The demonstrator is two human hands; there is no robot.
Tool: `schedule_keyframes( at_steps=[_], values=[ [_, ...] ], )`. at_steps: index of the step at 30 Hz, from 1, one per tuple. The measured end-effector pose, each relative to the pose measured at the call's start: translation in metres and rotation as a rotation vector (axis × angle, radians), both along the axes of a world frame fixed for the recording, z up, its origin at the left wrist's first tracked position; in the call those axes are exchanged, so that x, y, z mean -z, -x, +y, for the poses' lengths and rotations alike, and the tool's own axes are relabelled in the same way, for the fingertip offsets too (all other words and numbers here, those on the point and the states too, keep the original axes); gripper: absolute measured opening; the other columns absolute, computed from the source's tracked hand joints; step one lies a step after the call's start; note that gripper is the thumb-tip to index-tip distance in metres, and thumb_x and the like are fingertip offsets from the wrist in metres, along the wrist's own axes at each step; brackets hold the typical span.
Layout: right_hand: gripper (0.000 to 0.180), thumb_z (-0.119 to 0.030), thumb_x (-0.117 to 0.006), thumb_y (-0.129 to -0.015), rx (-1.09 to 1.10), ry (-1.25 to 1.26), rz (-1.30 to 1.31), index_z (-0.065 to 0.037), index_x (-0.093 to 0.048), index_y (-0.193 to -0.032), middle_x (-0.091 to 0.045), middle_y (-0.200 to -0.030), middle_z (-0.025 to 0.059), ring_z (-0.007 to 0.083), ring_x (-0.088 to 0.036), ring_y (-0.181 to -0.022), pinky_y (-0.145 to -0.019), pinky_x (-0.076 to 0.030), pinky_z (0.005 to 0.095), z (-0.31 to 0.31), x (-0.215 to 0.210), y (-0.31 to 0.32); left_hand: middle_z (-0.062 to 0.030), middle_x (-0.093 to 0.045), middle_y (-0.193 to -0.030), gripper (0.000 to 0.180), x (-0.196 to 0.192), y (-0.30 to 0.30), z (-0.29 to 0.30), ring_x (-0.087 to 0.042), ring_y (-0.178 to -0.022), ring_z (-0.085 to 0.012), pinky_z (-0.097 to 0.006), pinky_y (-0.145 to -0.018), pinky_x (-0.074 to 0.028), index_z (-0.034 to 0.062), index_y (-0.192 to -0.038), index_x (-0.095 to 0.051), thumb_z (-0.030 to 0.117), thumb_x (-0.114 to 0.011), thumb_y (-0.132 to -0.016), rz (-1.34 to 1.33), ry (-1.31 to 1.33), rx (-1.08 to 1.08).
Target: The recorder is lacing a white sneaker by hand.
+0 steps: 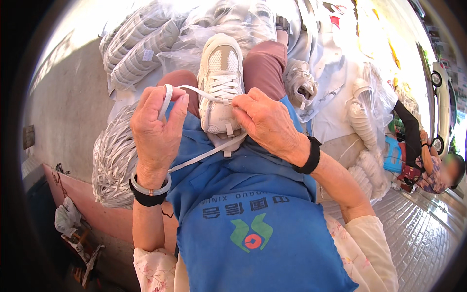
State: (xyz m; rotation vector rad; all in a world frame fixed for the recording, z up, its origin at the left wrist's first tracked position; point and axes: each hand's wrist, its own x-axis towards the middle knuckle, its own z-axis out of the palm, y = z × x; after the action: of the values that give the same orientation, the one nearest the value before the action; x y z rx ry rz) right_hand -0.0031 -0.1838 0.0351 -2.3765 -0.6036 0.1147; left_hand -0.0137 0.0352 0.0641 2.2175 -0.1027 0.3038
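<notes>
A white and beige sneaker (221,63) rests between my knees, its toe pointing away from me. White lacing crosses its upper part. My left hand (158,119) is closed on a white shoelace (194,90), which loops over the fingers and runs to the shoe. A length of lace also trails below the left hand, from the shoe's tongue end toward my left wrist. My right hand (265,121) pinches at the right side of the sneaker, by the upper eyelets. What its fingertips grip is hidden.
A bundle of white laces (114,155) lies at my left. Wrapped stacks of pale shoe parts (141,48) are ahead. Another sneaker (300,82) sits right of my knee. Farther right, a person (433,168) sits near a blue stool (392,155); a white car (442,102) stands behind.
</notes>
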Motion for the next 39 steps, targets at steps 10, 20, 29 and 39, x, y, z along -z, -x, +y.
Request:
schedule_keyframes(
  at_steps=[10,20,29,39],
  values=[
    [0.015,-0.013,-0.063,-0.081,0.032,0.044,-0.022,-0.002,-0.061,-0.09,-0.055,-0.086,0.0132,0.0332,-0.063,-0.072,-0.062,-0.051,0.0415,0.011,-0.002,-0.003,-0.0105,-0.062,-0.089,0.02,0.027,-0.008,-0.017,-0.062,-0.076,-0.0285,-0.035,-0.066,-0.049,0.0057,-0.1,-0.065,0.01,-0.066,-0.081,0.289,-0.056,0.219],
    [0.006,-0.004,-0.061,-0.078,-0.073,0.274,-0.077,-0.002,-0.056,-0.082,-0.051,-0.08,0.0126,0.0332,-0.06,-0.064,-0.055,-0.048,0.0396,0.018,-0.01,0.006,-0.0114,-0.058,-0.091,0.016,0.039,-0.015,-0.015,-0.062,-0.077,-0.0327,-0.043,-0.065,-0.049,0.0063,-0.094,-0.062,0.009,-0.063,-0.078,0.09,-0.194,0.349],
    [0.01,-0.009,-0.062,-0.083,0.003,0.073,-0.021,-0.004,-0.058,-0.09,-0.054,-0.084,0.0118,0.0324,-0.061,-0.068,-0.06,-0.051,0.0411,0.008,-0.006,-0.001,-0.0119,-0.057,-0.089,0.016,0.036,-0.017,-0.017,-0.063,-0.072,-0.032,-0.043,-0.06,-0.05,0.0057,-0.094,-0.06,0.007,-0.062,-0.078,0.027,-0.276,0.413],
    [0.011,-0.005,-0.062,-0.078,-0.002,0.208,-0.09,-0.003,-0.057,-0.087,-0.054,-0.082,0.0134,0.0316,-0.062,-0.063,-0.055,-0.051,0.0398,0.018,-0.001,0.002,-0.0076,-0.05,-0.084,0.012,0.032,-0.027,0.004,-0.06,-0.06,-0.025,-0.035,-0.052,-0.049,0.0074,-0.093,-0.058,0.004,-0.057,-0.081,-0.191,-0.495,0.675]
  ],
)
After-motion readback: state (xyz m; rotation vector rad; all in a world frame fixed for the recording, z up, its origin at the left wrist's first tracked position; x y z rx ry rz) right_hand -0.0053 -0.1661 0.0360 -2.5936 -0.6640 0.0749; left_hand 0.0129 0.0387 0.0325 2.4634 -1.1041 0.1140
